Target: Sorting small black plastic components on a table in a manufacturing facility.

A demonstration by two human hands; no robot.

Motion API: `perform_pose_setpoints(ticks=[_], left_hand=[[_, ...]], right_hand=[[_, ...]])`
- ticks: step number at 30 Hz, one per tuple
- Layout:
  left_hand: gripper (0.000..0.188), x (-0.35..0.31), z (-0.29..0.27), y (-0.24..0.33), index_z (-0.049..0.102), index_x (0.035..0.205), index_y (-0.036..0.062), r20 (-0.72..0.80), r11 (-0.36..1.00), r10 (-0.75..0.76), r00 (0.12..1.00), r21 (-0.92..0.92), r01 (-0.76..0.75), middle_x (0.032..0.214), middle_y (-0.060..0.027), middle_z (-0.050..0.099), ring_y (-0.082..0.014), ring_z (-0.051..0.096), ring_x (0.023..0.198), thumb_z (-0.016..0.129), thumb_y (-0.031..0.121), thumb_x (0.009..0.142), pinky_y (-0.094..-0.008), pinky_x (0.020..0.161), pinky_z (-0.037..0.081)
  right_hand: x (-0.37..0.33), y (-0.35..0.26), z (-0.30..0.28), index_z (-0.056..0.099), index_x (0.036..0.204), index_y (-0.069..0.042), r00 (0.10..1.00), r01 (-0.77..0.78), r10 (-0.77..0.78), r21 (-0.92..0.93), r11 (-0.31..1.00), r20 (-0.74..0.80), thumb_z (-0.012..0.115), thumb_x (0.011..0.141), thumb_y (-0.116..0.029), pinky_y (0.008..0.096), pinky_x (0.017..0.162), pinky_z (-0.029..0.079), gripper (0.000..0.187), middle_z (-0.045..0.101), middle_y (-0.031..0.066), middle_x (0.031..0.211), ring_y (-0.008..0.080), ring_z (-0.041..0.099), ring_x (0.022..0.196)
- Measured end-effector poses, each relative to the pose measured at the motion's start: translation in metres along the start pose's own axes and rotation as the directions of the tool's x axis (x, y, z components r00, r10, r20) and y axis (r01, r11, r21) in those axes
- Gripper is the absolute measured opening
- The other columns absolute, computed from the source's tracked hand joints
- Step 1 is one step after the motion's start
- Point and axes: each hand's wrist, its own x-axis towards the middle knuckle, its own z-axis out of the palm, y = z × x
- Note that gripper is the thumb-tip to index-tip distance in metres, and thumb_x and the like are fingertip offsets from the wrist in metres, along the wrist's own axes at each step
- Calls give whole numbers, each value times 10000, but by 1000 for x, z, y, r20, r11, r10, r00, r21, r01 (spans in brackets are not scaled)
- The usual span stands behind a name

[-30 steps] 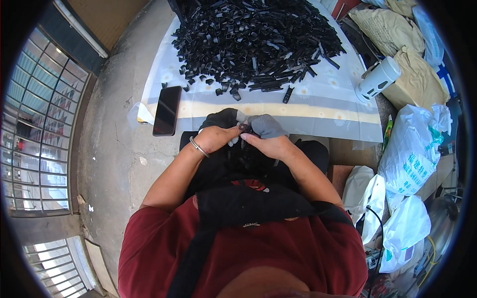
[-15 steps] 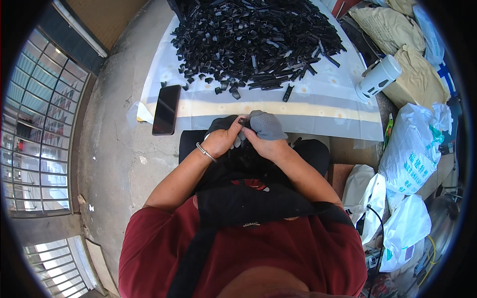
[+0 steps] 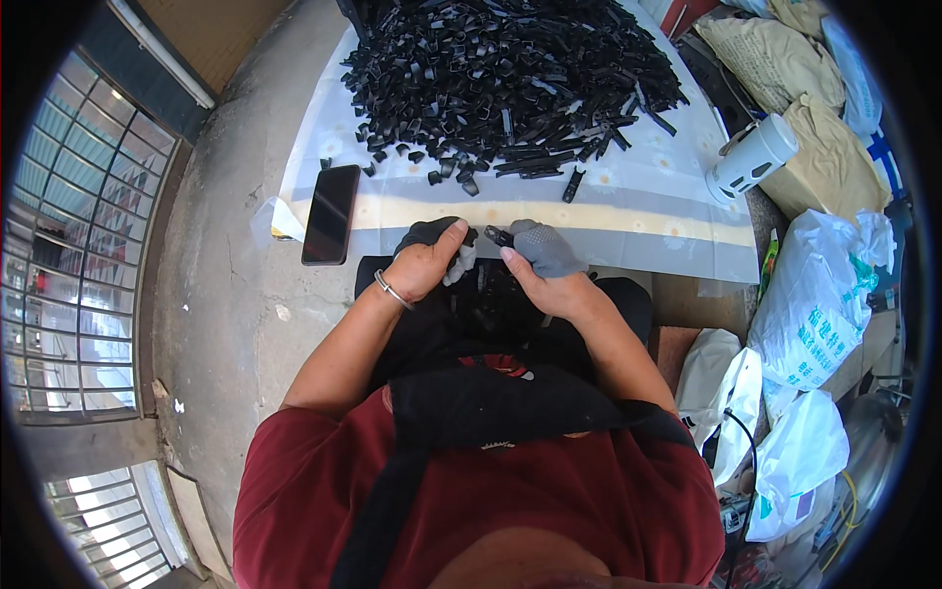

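Note:
Just off the table's near edge, my left hand (image 3: pixel 430 260) is closed with its thumb on top, in a partly covering grey and black glove. A small dark piece (image 3: pixel 472 237) shows at its fingertips; its kind is hard to make out. Across a narrow gap, my right hand (image 3: pixel 546 258), in a grey glove with the thumb bare, pinches a black plastic piece (image 3: pixel 498 237) pointing toward the left hand. Below both hands, dark glossy pieces (image 3: pixel 496 299) lie in my lap, their shapes unclear.
A large heap of black plastic parts (image 3: pixel 510 88) covers the far side of the cloth-covered table (image 3: pixel 648 221). One long black part (image 3: pixel 573 185) lies apart. A phone (image 3: pixel 331 216) rests at the left edge, a white tumbler (image 3: pixel 753 157) at the right. Plastic bags (image 3: pixel 810 304) crowd the right side.
My hands were together half a second ago and have moved apart, the left one leftward, the right one rightward. The black plastic piece in the right hand now shows plainly.

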Motion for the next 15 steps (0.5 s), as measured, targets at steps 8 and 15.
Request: perform_pose_setpoints(ticks=[8,15], left_hand=[[426,-3,3,26,575,964,-12,-14,948,185,983,265,-174,835,-184,610,-331,589,800,373,359,914,-363,713,449],[518,-2,17,-13,476,1108,-22,141,749,261,955,595,-292,712,-236,600,-372,593,755,220,392,930,-394,722,456]], right_hand=[[-5,-9,0,601,896,-61,996,85,-85,-288,954,12,546,812,-207,386,687,450,177,608,95,847,289,567,774],[-6,-1,20,605,893,-54,977,200,-215,-379,904,3,568,796,-201,394,717,446,179,606,106,873,300,567,820]])
